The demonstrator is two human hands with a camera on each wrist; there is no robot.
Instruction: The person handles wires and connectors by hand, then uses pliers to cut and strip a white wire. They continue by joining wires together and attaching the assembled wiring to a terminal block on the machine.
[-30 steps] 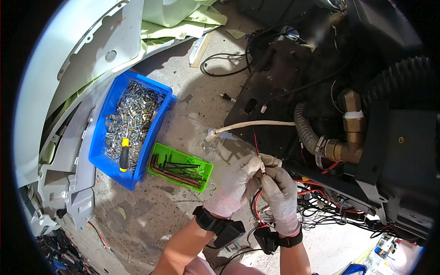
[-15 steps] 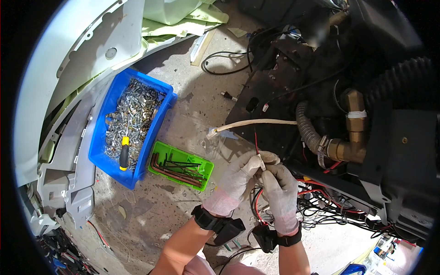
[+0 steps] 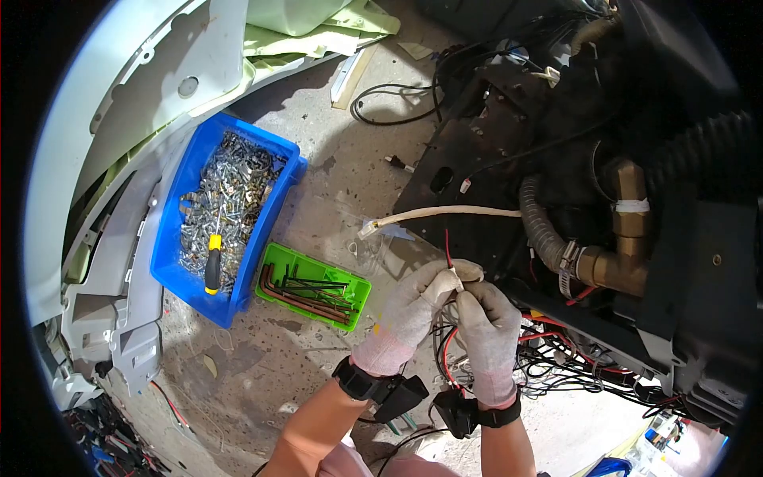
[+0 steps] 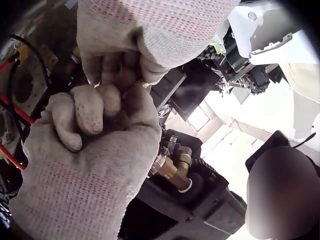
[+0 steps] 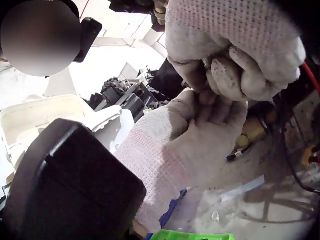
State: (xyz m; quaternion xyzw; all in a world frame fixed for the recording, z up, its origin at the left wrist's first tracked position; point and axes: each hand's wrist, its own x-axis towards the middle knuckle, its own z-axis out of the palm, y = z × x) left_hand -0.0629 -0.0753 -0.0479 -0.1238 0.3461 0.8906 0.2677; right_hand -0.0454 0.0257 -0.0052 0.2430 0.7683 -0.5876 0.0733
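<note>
Both hands wear whitish knit gloves and meet in front of the body in the head view. My left hand [image 3: 409, 306] pinches a thin red wire [image 3: 448, 248] between thumb and fingers, its free end pointing up past them. A small white piece [image 3: 456, 280] on the wire shows between the two hands. My right hand [image 3: 486, 326] pinches just below it, fingertips close against the left ones. In the left wrist view the curled right fingers [image 4: 90, 112] sit right below the left hand [image 4: 160, 37]; the wire is hidden there.
A blue bin [image 3: 163, 256] of screws with a yellow-black screwdriver [image 3: 213, 264] stands left, beside a green tray [image 3: 270, 298] of hex keys [image 3: 318, 306]. At right is a black machine housing [image 3: 691, 262] with a brass fitting [image 3: 632, 215] and hose. Tangled black cables [image 3: 556, 374] lie near the right hand.
The right fingertips have come up closer to the left ones and cover more of the white piece. The left hand keeps its pinch on the wire, and the head view has shifted slightly.
</note>
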